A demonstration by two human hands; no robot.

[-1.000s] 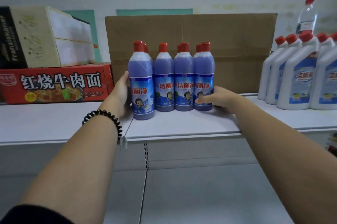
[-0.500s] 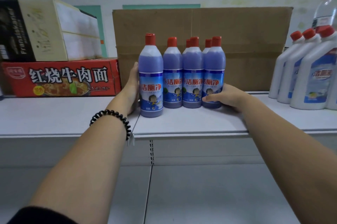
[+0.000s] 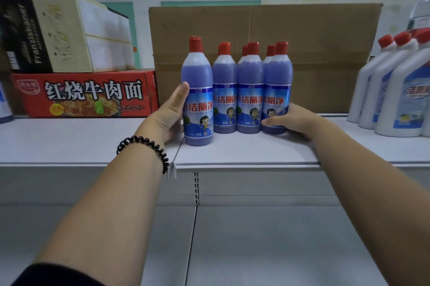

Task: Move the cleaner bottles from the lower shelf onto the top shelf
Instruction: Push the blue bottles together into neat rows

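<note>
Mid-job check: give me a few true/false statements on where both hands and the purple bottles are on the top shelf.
1. The left hand grips the leftmost purple bottle. True.
2. The purple bottles are lying down. False: they stand upright.
3. The right hand holds the rightmost purple bottle near its base. True.
4. Nothing stands to the right of the purple bottles. False: white bottles stand there.

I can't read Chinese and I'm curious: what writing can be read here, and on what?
"红烧牛肉面": red carton.
"洁厕净": labels of the blue bottles.
"Franziskaner": black-and-cream box, printed sideways.
"洁厕": white bottles, the rest cut off.
All the smaller print is too blurred to read.
</note>
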